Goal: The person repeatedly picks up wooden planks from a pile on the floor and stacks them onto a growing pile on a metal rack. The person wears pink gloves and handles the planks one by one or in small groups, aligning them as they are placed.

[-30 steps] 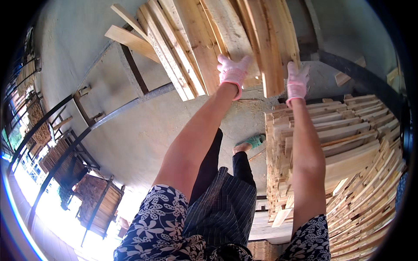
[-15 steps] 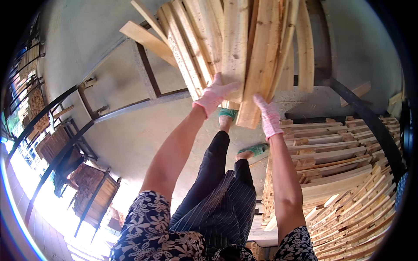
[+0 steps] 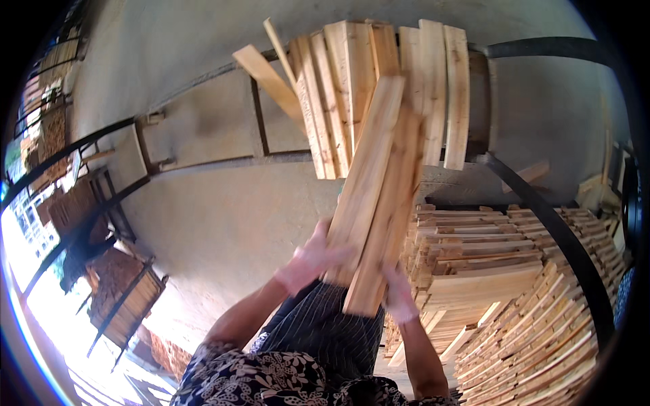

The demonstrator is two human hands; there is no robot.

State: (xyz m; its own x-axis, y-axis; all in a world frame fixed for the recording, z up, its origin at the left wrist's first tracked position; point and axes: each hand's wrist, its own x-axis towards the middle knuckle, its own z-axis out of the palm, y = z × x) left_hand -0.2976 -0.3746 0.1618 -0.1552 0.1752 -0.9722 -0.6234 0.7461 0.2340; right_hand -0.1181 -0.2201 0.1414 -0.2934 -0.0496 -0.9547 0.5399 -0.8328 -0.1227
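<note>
A grey floor (image 3: 210, 203) spreads under everything. On the right, a big stack of wood (image 3: 487, 291), many layers of pale strips, rises just beyond the right hand (image 3: 401, 298). Farther out, a dark metal frame (image 3: 261, 122) bears a row of boards (image 3: 433, 95), mostly side by side, the leftmost ones askew. A dark curved bar (image 3: 555, 233) cuts across the view of the stack.

At least two held boards (image 3: 365, 189) lie between the two hands, near ends by the person's waist, far ends pointing outward and hiding part of the row. They are long, flat and yellowish-brown, the right one browner with darker streaks, slightly fanned and blurred.

The left hand (image 3: 305, 265), in a pale pink glove, grips their left edge, with fingers reaching over the top face; the right hand closes on the right edge. A short wood piece (image 3: 527, 174) lies beyond the bar.
</note>
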